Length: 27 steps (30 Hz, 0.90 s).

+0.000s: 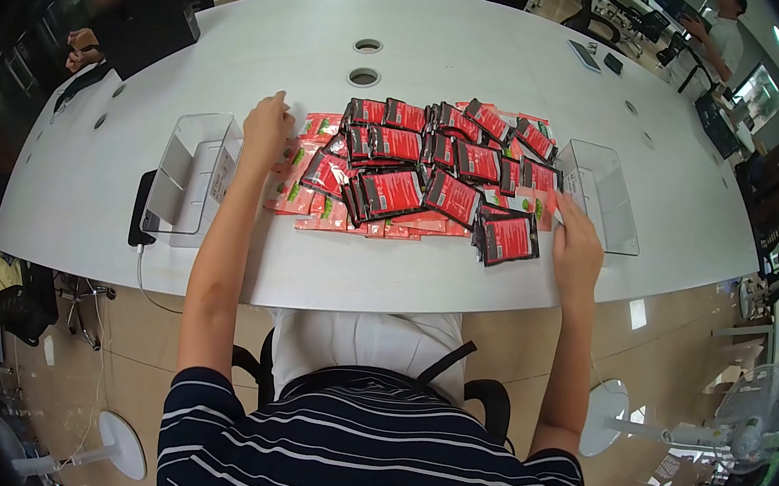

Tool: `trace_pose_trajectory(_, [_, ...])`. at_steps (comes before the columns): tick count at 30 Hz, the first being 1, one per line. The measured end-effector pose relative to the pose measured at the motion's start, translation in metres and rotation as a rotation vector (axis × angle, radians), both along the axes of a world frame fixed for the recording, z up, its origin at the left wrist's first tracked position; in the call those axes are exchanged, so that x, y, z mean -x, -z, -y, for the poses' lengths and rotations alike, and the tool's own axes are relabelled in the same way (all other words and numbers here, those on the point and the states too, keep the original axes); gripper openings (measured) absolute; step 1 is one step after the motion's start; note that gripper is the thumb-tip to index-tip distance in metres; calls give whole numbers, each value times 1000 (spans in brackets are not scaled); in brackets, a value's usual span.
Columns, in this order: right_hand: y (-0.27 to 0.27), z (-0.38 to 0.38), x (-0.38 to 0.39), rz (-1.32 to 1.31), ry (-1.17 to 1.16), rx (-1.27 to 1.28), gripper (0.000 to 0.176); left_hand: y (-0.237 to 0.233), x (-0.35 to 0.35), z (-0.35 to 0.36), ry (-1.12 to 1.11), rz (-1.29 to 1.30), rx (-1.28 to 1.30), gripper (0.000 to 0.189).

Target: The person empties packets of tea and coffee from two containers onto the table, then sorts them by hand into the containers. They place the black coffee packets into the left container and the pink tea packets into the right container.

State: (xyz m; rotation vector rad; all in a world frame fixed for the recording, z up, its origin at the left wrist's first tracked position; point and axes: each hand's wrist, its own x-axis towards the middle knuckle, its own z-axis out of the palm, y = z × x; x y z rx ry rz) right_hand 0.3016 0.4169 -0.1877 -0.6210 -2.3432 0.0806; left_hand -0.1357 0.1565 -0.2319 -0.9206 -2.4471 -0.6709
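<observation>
A spread of red-and-black packets (390,194) lies in overlapping stacks on the white table (449,36). Under and around them are lighter red packets with green pictures (292,193). My left hand (269,128) is over the table at the left side of the pile, beside the left clear bin, its fingers loosely bent and apart with nothing visible in them. At the pile's right edge, my right hand (576,242) has its fingers stretched forward, fingertips close to the outermost packets and the near wall of the right clear bin.
The left clear plastic bin (168,177) and the right clear plastic bin (618,196) flank the pile. A black device (140,217) with a white cable sits by the left bin. A phone (584,57) lies at the far right. Two people are farther off, left and right.
</observation>
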Motion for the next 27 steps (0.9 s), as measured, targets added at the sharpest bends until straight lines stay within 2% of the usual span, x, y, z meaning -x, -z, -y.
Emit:
trace_pose_trajectory(3, [6,-22,25,52,-23,30,40,-26,-50,-7,110,-27,-92,30])
trace_pose_trajectory(6, [8,-39,40,199,-25,76,39,-27,-78,-6,126,202,166,31])
trace_pose_trajectory(7, [9,-44,41,260,-22,90,40,-22,-80,-1,173,155,129,31])
trace_pose_trajectory(9, [18,-51,41,236,-86,211,45,-14,-84,4,272,56,53,32])
trace_pose_trajectory(12, [12,-41,39,207,-134,244,61,-34,-91,3,284,296,-3,33])
trace_pose_trajectory(13, [5,-33,38,201,-145,227,68,-39,-93,1,365,298,-33,39])
trace_pose_trajectory(15, [-3,-14,32,240,-363,252,75,-48,-101,-2,527,304,-91,51])
trace_pose_trajectory(16, [-6,-4,29,260,-472,264,78,-55,-109,-3,616,288,-38,62])
trace_pose_trajectory(18, [-7,19,25,422,-496,159,85,-65,-130,-4,793,257,75,83])
trace_pose_trajectory(19, [-6,26,24,505,-507,107,88,-62,-136,-6,807,241,155,89])
trace_pose_trajectory(21, [7,29,26,466,-451,111,88,-53,-148,-10,832,215,315,102])
trace_pose_trajectory(24, [17,23,28,430,-355,38,93,-41,-160,-15,732,59,415,104])
trace_pose_trajectory(26, [17,13,30,389,-371,74,93,-35,-162,-15,722,-15,381,94])
trace_pose_trajectory(27, [8,15,30,401,-330,-22,91,-28,-160,-15,732,-35,355,91])
